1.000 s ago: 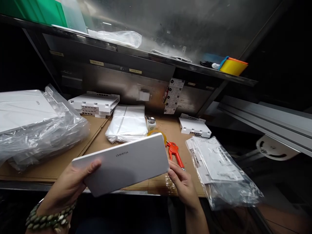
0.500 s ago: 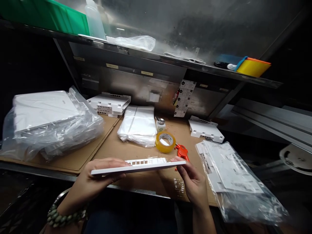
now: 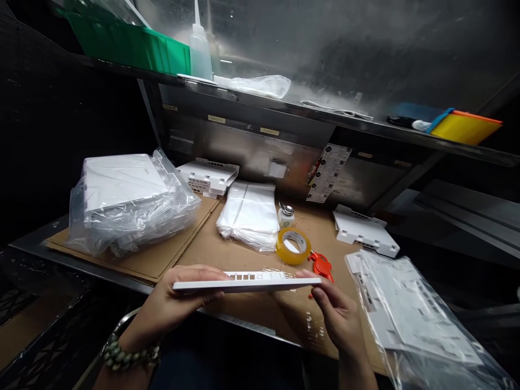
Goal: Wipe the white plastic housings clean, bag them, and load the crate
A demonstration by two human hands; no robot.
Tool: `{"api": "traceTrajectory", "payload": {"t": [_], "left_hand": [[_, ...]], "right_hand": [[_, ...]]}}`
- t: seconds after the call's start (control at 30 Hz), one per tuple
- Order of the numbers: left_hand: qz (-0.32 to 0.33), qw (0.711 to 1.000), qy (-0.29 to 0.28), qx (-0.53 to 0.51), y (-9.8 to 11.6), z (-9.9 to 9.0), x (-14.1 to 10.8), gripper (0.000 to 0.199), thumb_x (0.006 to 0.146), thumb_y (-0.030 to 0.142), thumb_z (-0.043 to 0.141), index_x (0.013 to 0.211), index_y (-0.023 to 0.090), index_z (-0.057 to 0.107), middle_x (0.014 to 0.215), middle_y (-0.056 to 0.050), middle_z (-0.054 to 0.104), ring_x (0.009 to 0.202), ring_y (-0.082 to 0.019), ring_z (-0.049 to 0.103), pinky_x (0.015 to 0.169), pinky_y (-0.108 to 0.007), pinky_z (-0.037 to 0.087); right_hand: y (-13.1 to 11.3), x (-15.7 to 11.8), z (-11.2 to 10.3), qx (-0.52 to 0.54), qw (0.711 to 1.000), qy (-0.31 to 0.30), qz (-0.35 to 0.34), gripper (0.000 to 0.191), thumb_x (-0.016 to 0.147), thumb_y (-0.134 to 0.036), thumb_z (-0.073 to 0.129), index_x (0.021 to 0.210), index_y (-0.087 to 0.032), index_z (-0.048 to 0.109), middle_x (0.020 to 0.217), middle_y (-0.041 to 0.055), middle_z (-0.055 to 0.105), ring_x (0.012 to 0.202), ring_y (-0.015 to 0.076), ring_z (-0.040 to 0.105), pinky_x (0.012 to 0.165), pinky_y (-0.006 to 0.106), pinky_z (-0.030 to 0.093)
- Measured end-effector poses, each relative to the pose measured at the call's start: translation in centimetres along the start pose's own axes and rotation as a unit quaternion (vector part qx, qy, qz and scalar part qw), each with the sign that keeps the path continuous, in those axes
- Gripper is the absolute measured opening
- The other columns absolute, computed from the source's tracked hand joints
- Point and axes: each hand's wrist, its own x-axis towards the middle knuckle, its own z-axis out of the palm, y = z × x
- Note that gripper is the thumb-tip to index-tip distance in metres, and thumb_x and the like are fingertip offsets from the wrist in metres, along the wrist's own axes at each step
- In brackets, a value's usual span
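Dim metal workbench, sheets of cardboard (image 3: 211,249) over the top, metal shelf (image 3: 252,102) across the back with a green bin (image 3: 130,49) and a squeeze bottle (image 3: 200,54) on it. Whoever's sitting here has one white plastic panel (image 3: 247,285) up in both hands, above the front edge of the cardboard, roughly level and seen almost edge-on, with a row of square cutouts showing along its far side.

Left hand (image 3: 187,287) is closed on one end, fingers over the top and thumb underneath. Right hand (image 3: 339,309) has a lighter hold, thumb and fingers pinching the other end near the corner. How hard either one presses, can't tell.

My read: it's the handling and look-over step, sighting along the edge. Stack of clear bags (image 3: 249,214) sits just beyond, tape roll (image 3: 300,255) next to it, red air gun (image 3: 322,265) right behind the right hand, all of them untouched. Bagged panels (image 3: 125,181) lie off to the left, more bagged parts (image 3: 422,309) to the right.

Next move, if they're after the other faces, would call for a slow turn with the left hand anchoring and the right fingertips easing round, keeping contact to the edges so the flat side doesn't get smudged.
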Motion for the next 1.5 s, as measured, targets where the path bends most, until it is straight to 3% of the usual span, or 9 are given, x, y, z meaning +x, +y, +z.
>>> {"api": "traceTrajectory", "payload": {"t": [0.17,0.37,0.5,0.6,0.7,0.87,1.1,1.23,1.5], "left_hand": [[0.008,0.994,0.097,0.055,-0.2,0.3,-1.1,0.014,0.082,0.033,0.081,0.096,0.035,0.082,0.098,0.002,0.082,0.089,-0.020,0.077,0.083,-0.021,0.059],[0.066,0.978,0.179,0.085,-1.6,0.6,-2.0,0.024,0.086,0.030,0.077,0.109,0.038,0.077,0.108,0.008,0.079,0.097,-0.018,0.074,0.095,-0.020,0.053],[0.086,0.962,0.233,0.110,-2.5,0.1,-2.3,0.027,0.088,0.025,0.074,0.113,0.036,0.074,0.111,0.010,0.076,0.098,-0.016,0.070,0.099,-0.018,0.049],[0.093,0.948,0.278,0.124,-2.5,0.3,-1.8,0.028,0.089,0.021,0.073,0.111,0.039,0.074,0.108,0.012,0.075,0.094,-0.014,0.069,0.099,-0.020,0.048],[0.128,0.946,0.270,0.126,-2.5,1.0,-0.7,0.032,0.089,0.016,0.072,0.112,0.037,0.074,0.108,0.009,0.075,0.096,-0.016,0.069,0.098,-0.024,0.048],[0.149,0.952,0.232,0.136,-3.6,2.2,0.6,0.037,0.090,0.012,0.068,0.120,0.033,0.072,0.114,0.001,0.075,0.106,-0.022,0.070,0.100,-0.030,0.050],[0.058,0.969,0.198,0.133,-4.8,2.8,0.5,0.030,0.093,0.017,0.066,0.121,0.029,0.068,0.122,-0.001,0.073,0.114,-0.022,0.068,0.103,-0.028,0.047],[0.079,0.964,0.214,0.139,-4.9,3.1,0.6,0.031,0.092,0.012,0.066,0.118,0.030,0.068,0.115,0.002,0.074,0.107,-0.019,0.070,0.100,-0.026,0.048],[0.094,0.947,0.258,0.164,-5.3,3.9,0.9,0.035,0.090,0.007,0.067,0.117,0.031,0.068,0.115,0.001,0.074,0.105,-0.019,0.069,0.101,-0.031,0.048]], "right_hand": [[-0.1,7.5,0.8,-0.257,0.966,-0.003,0.034,0.041,0.104,-0.047,0.044,0.122,-0.024,0.073,0.127,0.0066,0.074,0.119,0.0236,0.068,0.101,0.037,0.054],[2.0,15.2,4.4,-0.439,0.882,-0.135,0.106,0.020,0.093,-0.036,0.070,0.096,-0.016,0.072,0.100,0.0049,0.075,0.096,0.0199,0.071,0.092,0.043,0.056],[1.1,15.8,4.0,-0.480,0.860,-0.151,0.086,0.026,0.097,-0.042,0.065,0.102,-0.017,0.069,0.100,0.0042,0.072,0.090,0.0181,0.069,0.086,0.039,0.057],[-0.3,16.7,2.8,-0.489,0.865,-0.101,0.042,0.032,0.103,-0.042,0.052,0.121,-0.020,0.065,0.113,0.0064,0.071,0.100,0.0198,0.068,0.088,0.037,0.053],[-1.3,18.9,2.7,-0.507,0.860,-0.054,0.003,0.036,0.106,-0.037,0.040,0.131,-0.023,0.061,0.131,0.0078,0.063,0.109,0.0188,0.065,0.092,0.032,0.048],[-1.9,22.2,4.1,-0.553,0.830,-0.069,-0.023,0.024,0.101,-0.032,0.054,0.116,-0.018,0.067,0.117,0.0067,0.067,0.102,0.0194,0.065,0.092,0.038,0.049],[-2.8,23.2,4.3,-0.605,0.789,-0.102,-0.037,0.018,0.100,-0.029,0.056,0.105,-0.017,0.069,0.114,0.0066,0.067,0.101,0.0205,0.063,0.091,0.041,0.050],[-2.7,23.2,4.6,-0.615,0.780,-0.112,-0.036,0.019,0.100,-0.024,0.054,0.107,-0.018,0.071,0.117,0.0071,0.067,0.091,0.0184,0.065,0.081,0.035,0.051],[-2.1,22.8,4.4,-0.602,0.790,-0.101,-0.062,0.026,0.097,-0.018,0.052,0.105,-0.021,0.076,0.117,0.0086,0.066,0.098,0.0224,0.065,0.071,0.030,0.044]]}}
